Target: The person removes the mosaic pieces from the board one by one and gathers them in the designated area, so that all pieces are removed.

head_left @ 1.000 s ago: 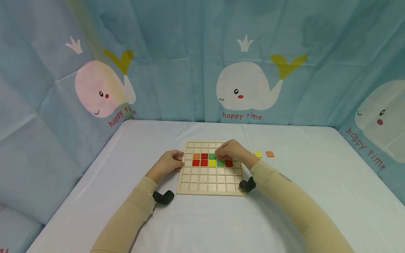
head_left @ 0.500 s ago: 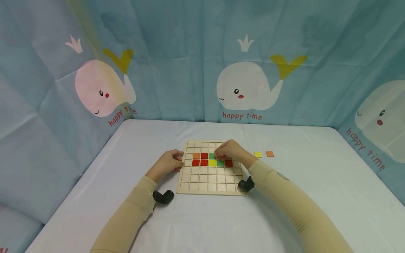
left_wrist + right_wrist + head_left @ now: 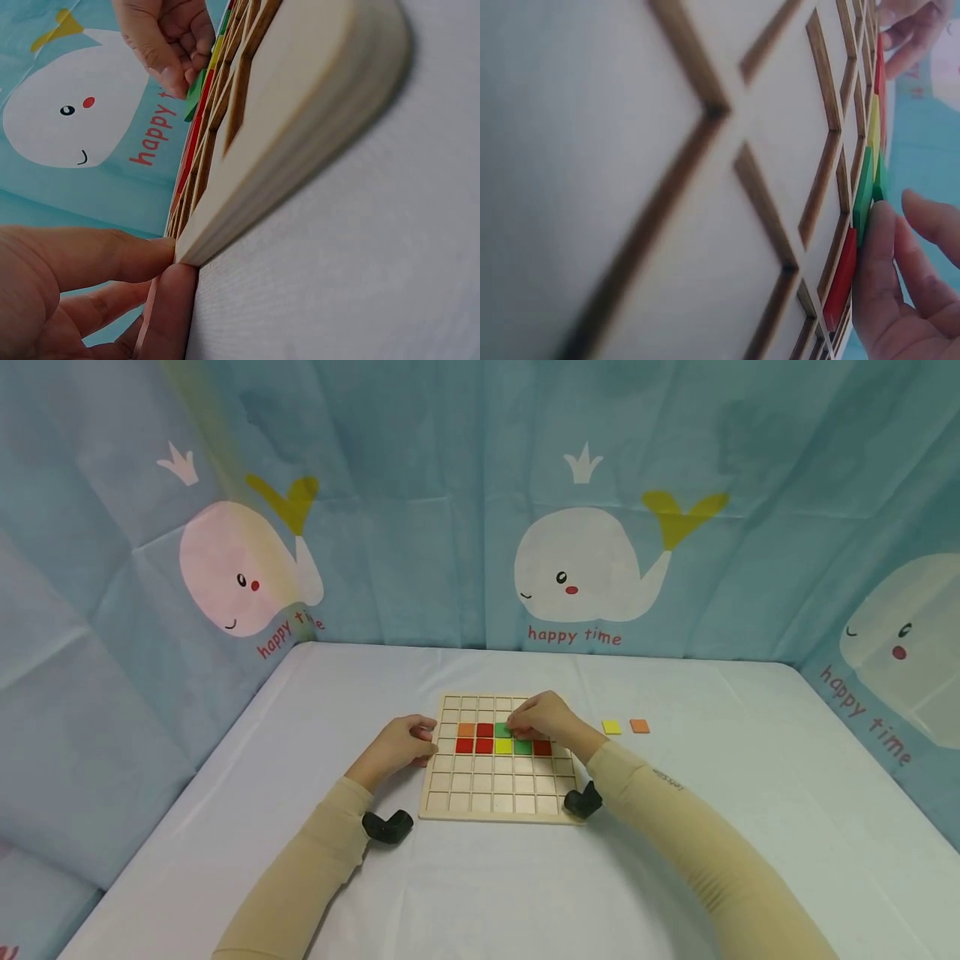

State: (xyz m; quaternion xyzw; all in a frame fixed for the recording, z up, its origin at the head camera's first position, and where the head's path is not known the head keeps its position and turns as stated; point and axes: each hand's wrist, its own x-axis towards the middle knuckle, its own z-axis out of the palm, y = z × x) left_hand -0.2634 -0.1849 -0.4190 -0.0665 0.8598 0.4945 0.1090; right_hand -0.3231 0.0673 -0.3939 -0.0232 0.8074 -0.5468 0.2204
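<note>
A square wooden grid board [image 3: 493, 783] lies on the white table, with two rows of coloured tiles in its middle cells. My left hand [image 3: 401, 743] holds the board's left edge; in the left wrist view the thumb and a finger pinch the rim near a corner. Over the upper row, my right hand [image 3: 547, 718] has its fingertips at a green tile [image 3: 502, 730], beside a red tile [image 3: 485, 730] and an orange tile [image 3: 467, 730]. That green tile stands slightly tilted in the left wrist view, between the right fingertips. The right hand partly hides the cells beneath it.
A loose yellow tile [image 3: 611, 727] and an orange tile [image 3: 639, 726] lie on the table [image 3: 720, 752] right of the board. Black wrist-worn pieces [image 3: 387, 827] show at both sleeves. A blue curtain [image 3: 450, 568] with whale prints hangs behind and at the sides.
The right hand has shifted very slightly left, its fingertips staying at the green tile. The left hand, the board and the loose tiles have not moved.
</note>
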